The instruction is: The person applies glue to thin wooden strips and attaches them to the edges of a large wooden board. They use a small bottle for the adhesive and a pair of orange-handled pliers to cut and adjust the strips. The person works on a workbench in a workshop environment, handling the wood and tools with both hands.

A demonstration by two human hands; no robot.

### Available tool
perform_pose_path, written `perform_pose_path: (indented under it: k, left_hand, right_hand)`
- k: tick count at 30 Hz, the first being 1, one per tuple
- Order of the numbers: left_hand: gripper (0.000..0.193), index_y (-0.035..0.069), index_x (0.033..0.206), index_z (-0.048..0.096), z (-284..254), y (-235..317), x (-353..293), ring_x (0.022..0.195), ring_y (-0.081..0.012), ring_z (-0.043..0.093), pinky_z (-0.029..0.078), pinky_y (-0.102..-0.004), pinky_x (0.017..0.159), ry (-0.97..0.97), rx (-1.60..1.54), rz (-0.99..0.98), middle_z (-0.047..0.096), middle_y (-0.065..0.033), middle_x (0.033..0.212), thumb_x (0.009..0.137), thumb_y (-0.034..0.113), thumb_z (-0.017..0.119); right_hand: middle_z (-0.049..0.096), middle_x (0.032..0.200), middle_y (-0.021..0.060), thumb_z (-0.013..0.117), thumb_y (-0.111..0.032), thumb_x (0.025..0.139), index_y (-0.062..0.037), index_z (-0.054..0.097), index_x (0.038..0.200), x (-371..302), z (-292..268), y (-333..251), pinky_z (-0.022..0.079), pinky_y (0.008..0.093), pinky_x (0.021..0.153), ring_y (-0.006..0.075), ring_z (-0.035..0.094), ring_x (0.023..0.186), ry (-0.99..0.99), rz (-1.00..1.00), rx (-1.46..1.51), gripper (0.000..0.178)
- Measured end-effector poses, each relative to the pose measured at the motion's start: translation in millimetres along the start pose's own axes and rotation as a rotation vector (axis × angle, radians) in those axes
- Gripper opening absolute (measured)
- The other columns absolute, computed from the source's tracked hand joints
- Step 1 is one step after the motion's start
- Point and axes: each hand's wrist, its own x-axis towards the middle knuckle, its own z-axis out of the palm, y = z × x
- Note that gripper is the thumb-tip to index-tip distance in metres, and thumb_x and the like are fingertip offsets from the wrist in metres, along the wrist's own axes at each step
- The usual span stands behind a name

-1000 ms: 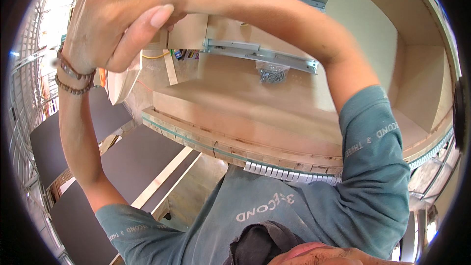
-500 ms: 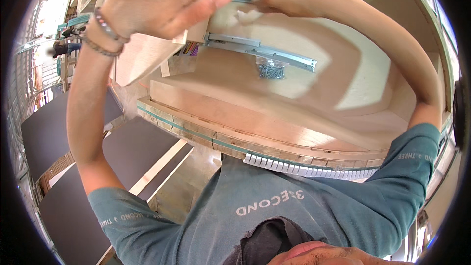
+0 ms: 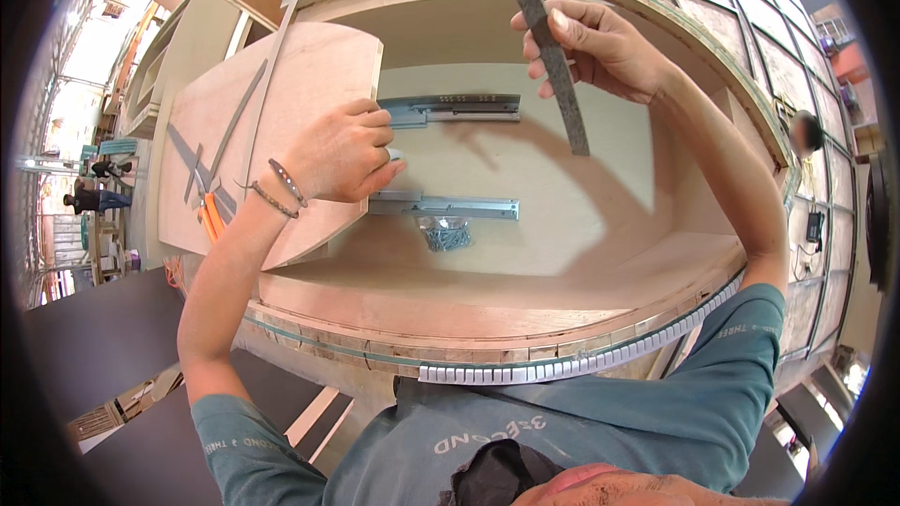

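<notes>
Fingers of the right hand [image 3: 605, 49] pinch a dark grey strip [image 3: 556, 64] around its middle, the thumb laid over one face and the other fingertips showing past its left edge. Fingers of the left hand [image 3: 339, 152] are curled, with the thumb pointing right; their tips are hidden, so I cannot tell whether they hold anything. That hand sits by the right edge of a curved wood panel [image 3: 323, 54], with an orange-handled tool [image 3: 215, 215] behind its wrist. Across the gap, the strip lies to the right of the left fingers and a little farther from the body, well within the right hand's side. Its long axis runs steeply, from a far end leaning left to a near end leaning right, crossing the line of the upper metal rail [image 3: 459, 108] and lower metal rail [image 3: 459, 206], which both stretch left to right. In the view, the strip's near end falls over the pale inside of the curved cabinet [image 3: 619, 159], right of the upper rail and apart from it. A clear bag of screws [image 3: 446, 235] lies just beside the lower rail, on its near side.
</notes>
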Motion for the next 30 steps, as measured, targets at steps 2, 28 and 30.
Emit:
perform_pose_path:
  k: [2,28,30]
  left_hand:
    - [0.032,0.008,0.066,0.067,2.6,1.9,-1.1,0.086,-0.023,0.06,0.049,-0.0361,0.093,-0.013,0.014,-0.028,0.066,-0.0045,0.078,0.092,0.025,0.064]
    - [0.019,0.003,0.081,0.066,30.0,15.2,-9.1,0.097,-0.0288,0.064,0.054,-0.0394,0.092,0.24,-0.092,-0.123,0.066,-0.0091,0.086,0.091,0.019,0.072]
    - [0.019,0.001,0.09,0.07,31.9,26.1,-7.7,0.098,-0.0298,0.066,0.054,-0.0393,0.091,0.354,-0.216,-0.183,0.069,-0.0112,0.092,0.093,0.02,0.071]
  right_hand:
    - [0.068,0.103,0.0052,0.063,-0.042,0.102,-0.0026,0.06,0.131,-2.1,11.3,0.5,0.064,0.0366,0.08,0.0143,0.069,0.095,0.026,-0.01,-0.016,0.05]
    - [0.065,0.097,0.0044,0.068,-0.04,0.1,-0.0014,0.064,0.124,22.8,77.5,12.5,0.063,0.0336,0.074,0.0124,0.067,0.091,0.251,0.092,-0.041,0.046]
    - [0.065,0.098,0.0042,0.068,-0.04,0.1,-0.0014,0.063,0.124,26.0,83.5,14.5,0.062,0.0331,0.075,0.0125,0.067,0.092,0.281,0.1,-0.049,0.046]
